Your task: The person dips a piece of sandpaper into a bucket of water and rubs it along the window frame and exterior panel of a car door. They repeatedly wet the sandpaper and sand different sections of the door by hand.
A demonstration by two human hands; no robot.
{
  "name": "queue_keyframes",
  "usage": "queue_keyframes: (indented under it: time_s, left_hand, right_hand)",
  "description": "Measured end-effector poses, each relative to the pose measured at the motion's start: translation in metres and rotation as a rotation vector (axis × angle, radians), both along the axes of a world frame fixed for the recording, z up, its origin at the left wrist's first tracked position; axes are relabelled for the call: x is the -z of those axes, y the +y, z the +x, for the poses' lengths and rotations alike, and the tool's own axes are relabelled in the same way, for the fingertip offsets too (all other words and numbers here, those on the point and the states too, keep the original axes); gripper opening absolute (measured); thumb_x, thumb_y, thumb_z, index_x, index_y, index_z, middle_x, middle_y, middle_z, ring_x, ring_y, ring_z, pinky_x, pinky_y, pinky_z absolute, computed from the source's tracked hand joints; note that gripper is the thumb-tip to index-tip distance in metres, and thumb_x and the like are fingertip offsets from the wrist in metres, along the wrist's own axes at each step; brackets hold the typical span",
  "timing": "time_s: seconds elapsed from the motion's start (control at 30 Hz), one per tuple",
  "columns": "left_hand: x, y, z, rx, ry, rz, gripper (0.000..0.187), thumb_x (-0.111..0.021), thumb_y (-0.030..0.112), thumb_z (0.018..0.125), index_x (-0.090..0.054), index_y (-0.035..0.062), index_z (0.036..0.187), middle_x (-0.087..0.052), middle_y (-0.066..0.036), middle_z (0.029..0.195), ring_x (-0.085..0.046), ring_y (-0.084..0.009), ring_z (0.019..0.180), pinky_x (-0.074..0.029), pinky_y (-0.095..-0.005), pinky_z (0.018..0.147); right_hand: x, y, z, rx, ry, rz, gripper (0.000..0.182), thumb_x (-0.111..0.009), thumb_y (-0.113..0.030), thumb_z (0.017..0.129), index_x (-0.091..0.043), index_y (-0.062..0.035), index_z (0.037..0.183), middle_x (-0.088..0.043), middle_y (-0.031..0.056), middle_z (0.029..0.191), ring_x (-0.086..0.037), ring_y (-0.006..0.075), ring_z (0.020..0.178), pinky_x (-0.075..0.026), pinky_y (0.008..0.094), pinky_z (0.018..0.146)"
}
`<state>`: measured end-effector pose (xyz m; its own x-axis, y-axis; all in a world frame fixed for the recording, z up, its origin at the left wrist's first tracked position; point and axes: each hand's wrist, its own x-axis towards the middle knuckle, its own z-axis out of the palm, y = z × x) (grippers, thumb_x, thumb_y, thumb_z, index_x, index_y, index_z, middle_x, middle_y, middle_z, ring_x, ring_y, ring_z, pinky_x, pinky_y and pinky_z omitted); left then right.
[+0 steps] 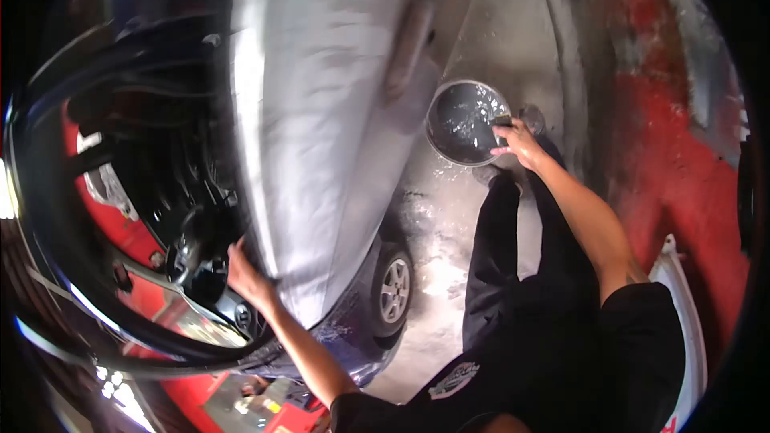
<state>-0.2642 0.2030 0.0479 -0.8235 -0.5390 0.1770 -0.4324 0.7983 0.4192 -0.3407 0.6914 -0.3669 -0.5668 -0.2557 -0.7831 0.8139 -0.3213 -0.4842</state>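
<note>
My right hand (517, 144) is over the near rim of a round bucket (431, 130) of water, its fingers closed on a small dark block (502, 121). The water surface is dark, with bright flecks of reflection. Out to the left, my left hand (250, 279) lies at the window edge of a car door (321, 128), fingers extended and holding nothing. The door panel is a dull grey with smeared, uneven patches and a handle (411, 44) in its upper part.
Below the door is the car's wheel (393, 287). Through the window opening, the steering wheel (188, 261) shows inside. Wet concrete floor (437, 232) lies around the bucket, with red-painted floor (666, 160) to the right. A white panel (686, 321) stands behind my right arm.
</note>
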Motion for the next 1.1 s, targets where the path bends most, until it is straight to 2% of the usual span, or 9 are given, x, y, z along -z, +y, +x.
queue_keyframes:
  time_s: [0.1,0.2,0.27,0.4,0.53,0.67,0.8,0.97,1.1]
  left_hand:
    - [-0.016,0.056,-0.008,-0.040,0.273,-0.062,0.031,-0.055,0.015,0.112,-0.075,-0.0079,0.117,-0.077,-0.017,0.109,-0.073,-0.0244,0.104,-0.056,-0.0390,0.095]
    - [-0.038,0.139,0.016,0.223,0.435,-0.034,0.034,-0.067,0.018,0.104,-0.071,-0.0042,0.129,-0.073,-0.017,0.130,-0.068,-0.0305,0.121,-0.050,-0.0449,0.109]
    - [-0.035,0.181,0.043,0.176,0.289,0.634,0.087,-0.084,0.040,0.094,-0.044,0.0072,0.164,-0.058,-0.016,0.156,-0.057,-0.0306,0.141,-0.044,-0.0466,0.119]
    - [-0.031,0.205,0.058,0.337,0.512,1.736,0.117,-0.085,0.056,0.088,-0.019,0.0073,0.172,-0.041,-0.014,0.168,-0.050,-0.0280,0.148,-0.043,-0.0464,0.122]
    - [-0.053,0.189,0.076,0.142,0.632,1.800,0.064,-0.060,0.043,0.111,-0.043,0.0021,0.157,-0.057,-0.015,0.152,-0.058,-0.0322,0.139,-0.049,-0.0501,0.118]
    - [-0.093,0.165,0.099,-0.171,0.844,1.408,0.052,-0.051,0.036,0.116,-0.056,-0.0026,0.150,-0.065,-0.011,0.146,-0.067,-0.0235,0.128,-0.056,-0.0396,0.108]
    - [-0.166,0.130,0.099,-0.269,1.073,0.672,0.046,-0.048,0.024,0.118,-0.054,-0.0045,0.153,-0.059,-0.019,0.154,-0.055,-0.0258,0.143,-0.041,-0.0363,0.121]
    - [-0.257,0.084,0.050,-0.322,1.031,-0.339,0.049,-0.052,0.010,0.113,-0.045,-0.0049,0.159,-0.047,-0.024,0.165,-0.040,-0.0382,0.157,-0.028,-0.0452,0.130]
    - [-0.270,0.038,-0.030,-0.512,0.768,-0.663,0.061,-0.060,0.011,0.106,-0.042,-0.0063,0.161,-0.035,-0.028,0.171,-0.027,-0.0467,0.161,-0.016,-0.0567,0.132]
  right_hand:
    - [-0.151,0.007,-0.022,-0.096,0.121,-0.136,0.045,-0.075,-0.016,0.101,-0.056,0.0026,0.137,-0.060,0.0177,0.137,-0.065,0.0286,0.123,-0.069,0.0487,0.084]
    - [-0.311,-0.026,-0.041,-0.252,0.308,-0.235,0.036,-0.073,-0.015,0.100,-0.063,0.0023,0.131,-0.073,0.0146,0.121,-0.075,0.0266,0.105,-0.069,0.0448,0.079]
    - [-0.385,-0.060,-0.041,-0.342,0.437,-0.301,0.031,-0.071,-0.014,0.101,-0.066,0.0021,0.128,-0.076,0.0136,0.114,-0.076,0.0246,0.097,-0.068,0.0429,0.077]
    - [-0.467,-0.135,-0.028,-0.503,0.568,-0.466,0.028,-0.073,-0.010,0.100,-0.069,0.0029,0.124,-0.076,0.0095,0.110,-0.075,0.0194,0.094,-0.066,0.0382,0.080]
    - [-0.503,-0.188,0.004,-0.723,0.591,-0.421,0.026,-0.074,-0.015,0.102,-0.073,-0.0008,0.124,-0.076,0.0043,0.110,-0.071,0.0151,0.098,-0.058,0.0309,0.085]
    - [-0.542,-0.217,-0.032,-0.909,1.524,0.243,0.035,-0.072,-0.028,0.102,-0.073,0.0008,0.122,-0.076,0.0162,0.104,-0.073,0.0290,0.096,-0.057,0.0397,0.089]
    - [-0.488,-0.252,-0.120,-0.722,2.254,0.602,0.031,-0.070,-0.029,0.100,-0.075,-0.0026,0.115,-0.075,0.0196,0.108,-0.071,0.0402,0.104,-0.055,0.0525,0.092]
    - [-0.464,-0.261,-0.131,-1.276,2.130,0.949,0.060,-0.042,-0.054,0.113,-0.078,-0.0098,0.095,-0.079,0.0145,0.089,-0.076,0.0371,0.088,-0.056,0.0527,0.087]
    - [-0.486,-0.262,-0.139,-1.432,2.003,0.801,0.066,-0.044,-0.060,0.110,-0.079,-0.0051,0.101,-0.079,0.0201,0.094,-0.076,0.0399,0.094,-0.058,0.0512,0.090]
